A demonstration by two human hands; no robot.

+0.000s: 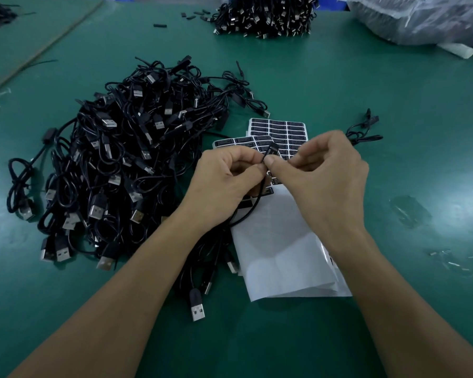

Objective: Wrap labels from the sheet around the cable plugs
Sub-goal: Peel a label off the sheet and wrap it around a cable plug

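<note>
Small black plug (270, 151) pinched between left hand (224, 181) and right hand (325, 175), both grips clamped on it, above label sheet (280, 132). Cable pile (126, 159) just left; bare green counter (421, 105) open to the right.

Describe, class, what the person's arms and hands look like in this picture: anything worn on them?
Both forearms are bare as far as the picture shows; no sleeves reach into view. The left hand and right hand wear no gloves. No rings, watch, wristband or finger cots show. Fingernails look short and unpainted.
</note>
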